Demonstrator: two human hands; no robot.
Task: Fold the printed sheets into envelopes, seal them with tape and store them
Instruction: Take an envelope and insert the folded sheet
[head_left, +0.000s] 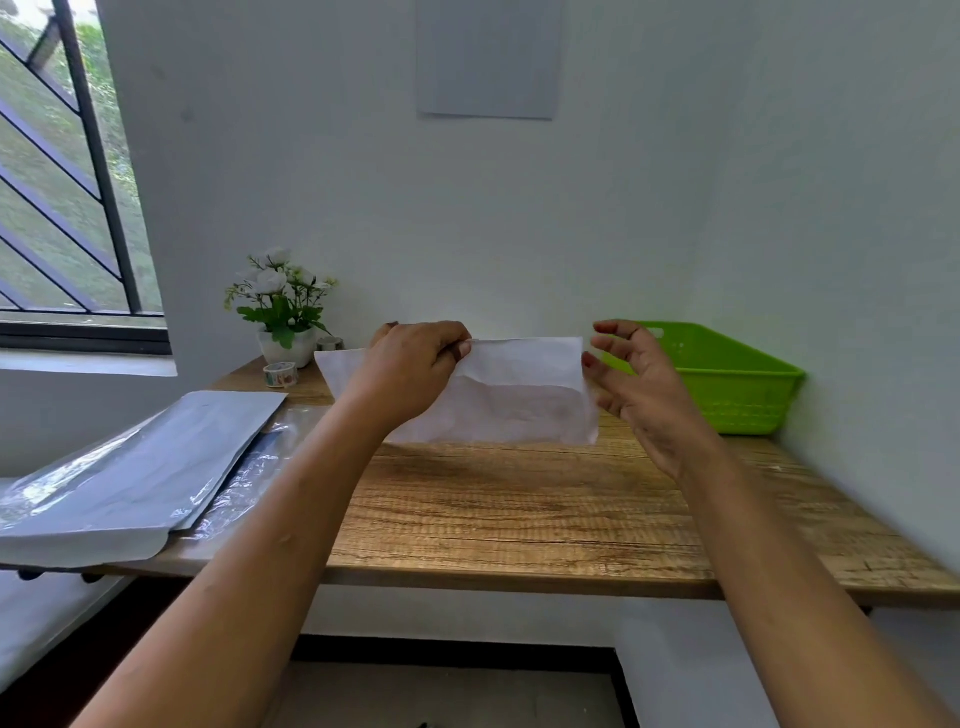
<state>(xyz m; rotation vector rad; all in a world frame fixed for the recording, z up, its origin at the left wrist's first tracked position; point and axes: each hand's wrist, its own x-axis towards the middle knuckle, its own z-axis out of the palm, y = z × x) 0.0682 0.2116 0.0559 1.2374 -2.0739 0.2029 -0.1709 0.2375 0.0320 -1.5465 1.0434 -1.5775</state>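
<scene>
A white folded sheet (524, 400), shaped like an envelope, is held up above the far middle of the wooden table (519, 519). My left hand (415, 369) pinches its top edge left of centre. My right hand (639, 384) hovers at the sheet's right edge with fingers spread; whether the fingertips touch the paper is unclear. A roll of patterned tape (280, 374) lies at the back left of the table. The green plastic basket (727, 384) stands at the back right against the wall.
A stack of sheets in clear plastic wrap (135, 478) overhangs the table's left edge. A white pot of flowers (285, 317) and a small metal tin (330, 343) stand behind the tape. Walls close the back and right; a window is at left.
</scene>
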